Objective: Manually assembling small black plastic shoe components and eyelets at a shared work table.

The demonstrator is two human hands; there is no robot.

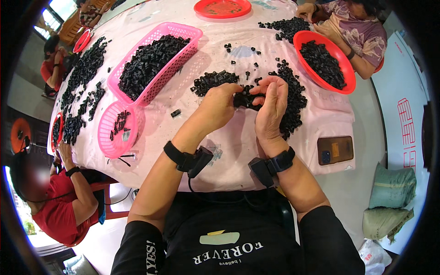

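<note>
My left hand [219, 104] is closed in a pinch over small black plastic parts [245, 101] in the middle of the table. Its fingertips meet at the edge of this dark cluster, and a black part shows at them. Facing it from the other side, my right hand [271, 107] has its fingers curled inward, thumb up. Whatever sits between its fingertips is hidden. One heap of black parts [213, 83] lies just beyond my left hand; another heap [293, 110] spreads to the right of my right hand.
A pink basket [197, 39] full of black parts and a round pink basket [103, 137] stand left. At right are a red basin [350, 82] and a phone [336, 150]. A red tray [222, 13] lies at the far side. Several people sit around the table.
</note>
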